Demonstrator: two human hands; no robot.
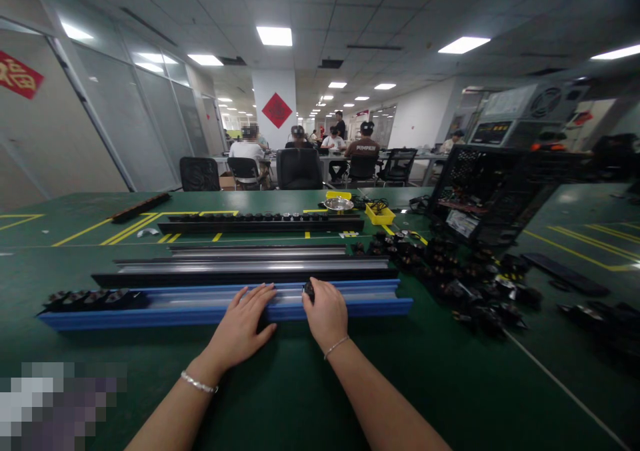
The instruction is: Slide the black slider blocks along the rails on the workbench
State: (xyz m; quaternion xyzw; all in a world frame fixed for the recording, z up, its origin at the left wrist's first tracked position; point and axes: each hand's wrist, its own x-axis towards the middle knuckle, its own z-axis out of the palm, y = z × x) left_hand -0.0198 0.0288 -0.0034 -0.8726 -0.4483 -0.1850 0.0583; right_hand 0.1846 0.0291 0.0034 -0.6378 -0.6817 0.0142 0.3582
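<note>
A long blue channel rail [200, 315] lies across the green table in front of me. Several small black parts [95, 297] sit in a row inside its left end. Over the middle of the rail rests my left hand [245, 321], fingers stretched out and thumb apart, holding nothing. My right hand [326, 311] pinches a small black part [309, 292] just above the channel, to the right of the left hand. Its exact kind is hard to make out, since the fingers cover much of it.
Black rails [240, 279] lie behind the blue one, one farther back [260, 225] filled with parts. At right are a heap of black parts [440, 257], a yellow bin [380, 213] and an open computer case [480, 197]. A metal bowl [339, 204] stands farther back. People sit beyond.
</note>
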